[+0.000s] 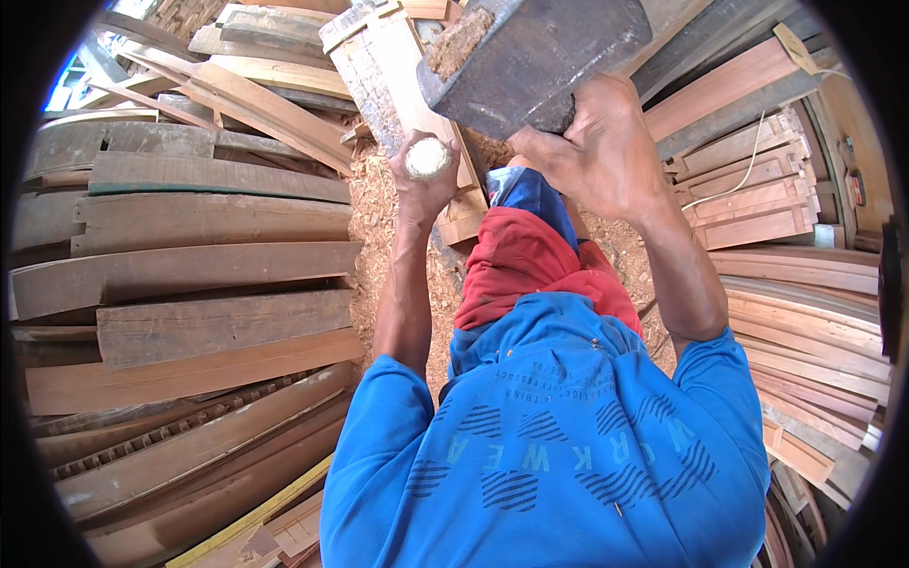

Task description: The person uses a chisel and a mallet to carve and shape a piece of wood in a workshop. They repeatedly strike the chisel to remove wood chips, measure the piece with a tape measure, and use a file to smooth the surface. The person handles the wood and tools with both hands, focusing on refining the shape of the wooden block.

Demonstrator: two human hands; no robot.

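My left hand [413, 191] is wrapped round an upright chisel [428, 158]. Only the round, pale, battered end of its handle shows; the blade is hidden below. Held up close to the camera, a big dark mallet [549, 64] is gripped in my right hand [606, 142]. Its blocky head has a worn brown patch at the left end, and the handle is mostly hidden by my fingers. Beyond my left hand lies a light wooden workpiece [409, 74], next to a rough, stained plank [367, 80]. The mallet head covers part of what lies beneath it, apart from the chisel in this view.
Stacked boards [222, 222] fill the left side. More wood pieces [814, 350] are piled at the right, with a thin pale cord [755, 175] across some panels. Wood shavings [374, 218] cover the floor around my legs. Long sawn pieces [265, 109] lie at the far left.
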